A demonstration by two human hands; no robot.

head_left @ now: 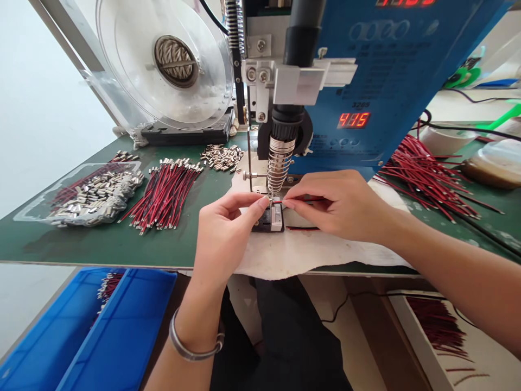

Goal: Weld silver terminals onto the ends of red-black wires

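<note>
Thumb and forefinger of my left hand (223, 233) are closed in a pinch beside the soldering tip, on what looks like a small silver metal connector, mostly hidden by the fingertips. From the other side, my right hand (342, 206) pinches a thin red-and-black wire (313, 199), its end pointing toward the left fingertips. Both pinches meet just above a small black fixture with a pale block (277, 217). Directly over them is the spring-wrapped soldering iron (280, 163) of a blue soldering machine (358, 81). Another short wire (302, 228) lies under my right hand.
Left of the machine are wires with metal ends (166, 190), loose connectors (223, 157) and a clear tray (24, 214) of connectors. More wires (427, 174) lie at right. A blue bin (134, 320) and a white box (411, 331) sit below the table edge. A white cloth (325, 252) covers the front.
</note>
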